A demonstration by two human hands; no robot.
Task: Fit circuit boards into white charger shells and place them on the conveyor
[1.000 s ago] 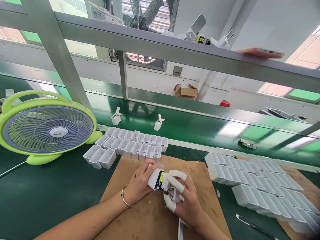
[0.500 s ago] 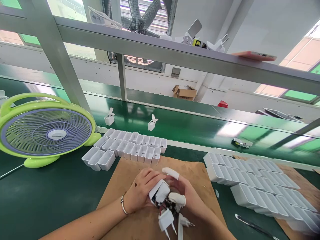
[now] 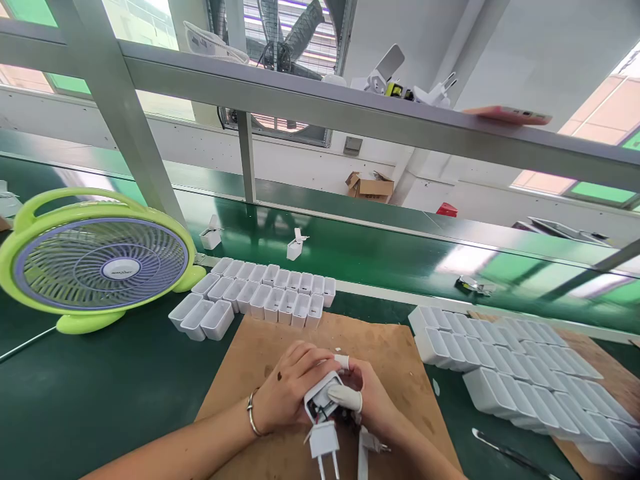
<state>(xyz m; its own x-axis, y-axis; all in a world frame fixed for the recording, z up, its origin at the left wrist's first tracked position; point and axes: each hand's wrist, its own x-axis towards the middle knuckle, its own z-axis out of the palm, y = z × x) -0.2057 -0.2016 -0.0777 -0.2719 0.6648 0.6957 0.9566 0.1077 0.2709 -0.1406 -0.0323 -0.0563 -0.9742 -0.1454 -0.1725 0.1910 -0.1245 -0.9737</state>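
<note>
My left hand point(image 3: 300, 383) is closed around a white charger housing point(image 3: 311, 402), its open end tilted towards me. Wires run from the housing to a white two-pin plug piece point(image 3: 324, 440), which hangs below with its pins down. My right hand point(image 3: 367, 393) wears white finger cots on thumb and forefinger. Its thumb presses on a pale block in the housing's mouth, and the forefinger is against the far side. Dark electronic parts show in shadow under that thumb. Another white plug piece with a flat strip point(image 3: 363, 457) is just below my right hand.
Brown cardboard point(image 3: 395, 347) lies beneath my hands. Rows of white housings stand left point(image 3: 260, 300) and right point(image 3: 500, 367). A green fan point(image 3: 120, 267) is at the left, tweezers point(image 3: 510, 455) at the right. A metal shelf beam point(image 3: 320, 100) crosses above.
The right thumb has moved left onto the block in the housing's mouth, and the forefinger has curled closer behind it. The housing and the wired plug piece have turned slightly.
</note>
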